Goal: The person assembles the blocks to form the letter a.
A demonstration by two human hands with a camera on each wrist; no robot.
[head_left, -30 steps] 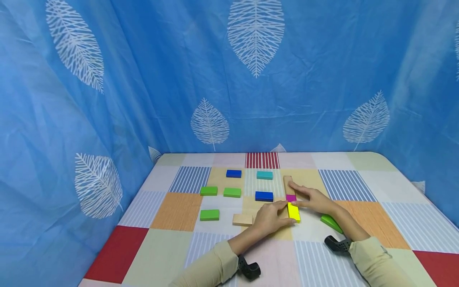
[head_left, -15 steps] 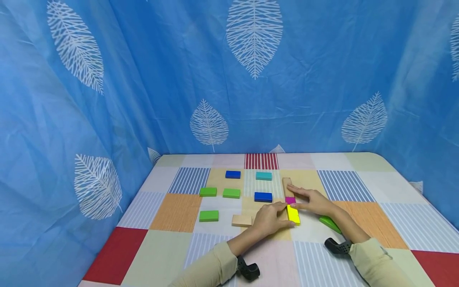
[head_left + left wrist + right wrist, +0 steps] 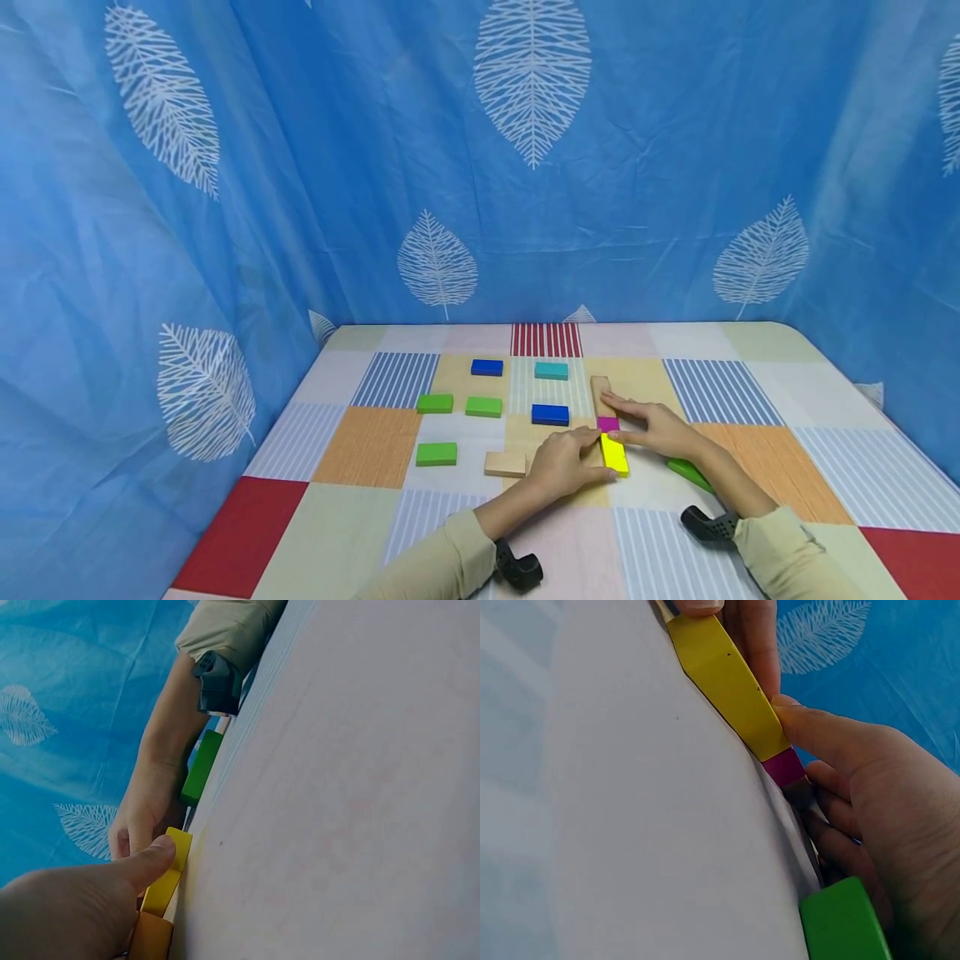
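In the head view a yellow block (image 3: 614, 455) lies on the patchwork cloth, right of centre. My left hand (image 3: 561, 464) pinches it, thumb at the near end and fingertips toward the far end. A magenta block (image 3: 608, 425) sits at its far end, and a plain wooden block (image 3: 601, 395) continues the row away from me. My right hand (image 3: 660, 429) reaches in from the right; its fingertips touch the wooden block while its thumb rests at the yellow block's far corner. The right wrist view shows that thumb on the yellow block (image 3: 727, 686) beside the magenta block (image 3: 784, 767).
A green block (image 3: 690, 474) lies partly under my right forearm. To the left are several green blocks (image 3: 437, 454), two blue blocks (image 3: 551, 414), a teal block (image 3: 551, 371) and another wooden block (image 3: 506, 464). A blue leaf-patterned curtain (image 3: 630, 167) stands behind the table.
Both hands keep their places at the row of blocks. The whole head view has shifted slightly, with the blocks a little lower in it.
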